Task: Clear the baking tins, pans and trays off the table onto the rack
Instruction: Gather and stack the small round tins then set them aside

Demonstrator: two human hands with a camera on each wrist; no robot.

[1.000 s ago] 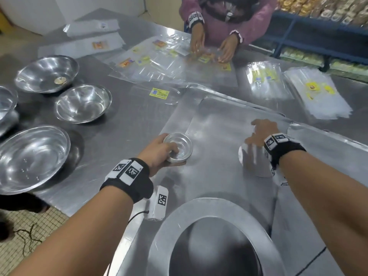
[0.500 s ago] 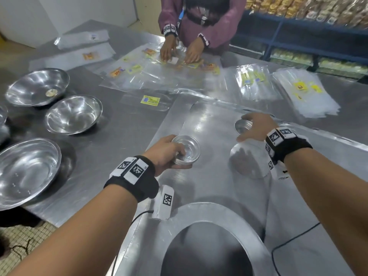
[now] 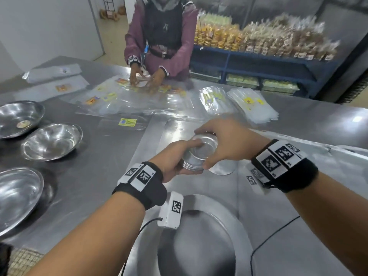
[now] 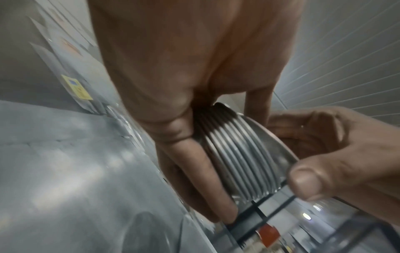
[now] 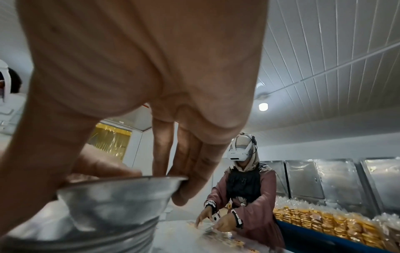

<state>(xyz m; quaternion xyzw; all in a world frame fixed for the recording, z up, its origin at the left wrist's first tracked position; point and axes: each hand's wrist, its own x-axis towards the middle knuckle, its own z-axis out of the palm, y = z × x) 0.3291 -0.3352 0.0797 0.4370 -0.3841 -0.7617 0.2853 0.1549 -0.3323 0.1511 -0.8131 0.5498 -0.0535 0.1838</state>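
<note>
A stack of several small round metal tins (image 3: 196, 156) (image 4: 238, 154) is lifted above the flat trays (image 3: 127, 176), tilted on its side. My left hand (image 3: 175, 160) (image 4: 194, 162) grips the stack from below and the left. My right hand (image 3: 223, 144) (image 5: 173, 171) holds the topmost tin (image 5: 114, 196) by its rim, thumb on the near side and fingers over the far side. That tin sits in the mouth of the stack. A large round pan (image 3: 191, 246) lies upside down near me on the trays.
Three steel bowls (image 3: 51, 141) (image 3: 19, 117) (image 3: 16, 196) stand at the left of the table (image 3: 318, 120). Plastic bags (image 3: 251, 105) with yellow labels cover the far side, where another person (image 3: 161, 36) handles them. A blue shelf of packed goods (image 3: 268, 42) stands behind.
My hands were apart, each with tins low over the tray. They have come together, and the right hand's tin now sits on the left hand's stack, raised off the tray.
</note>
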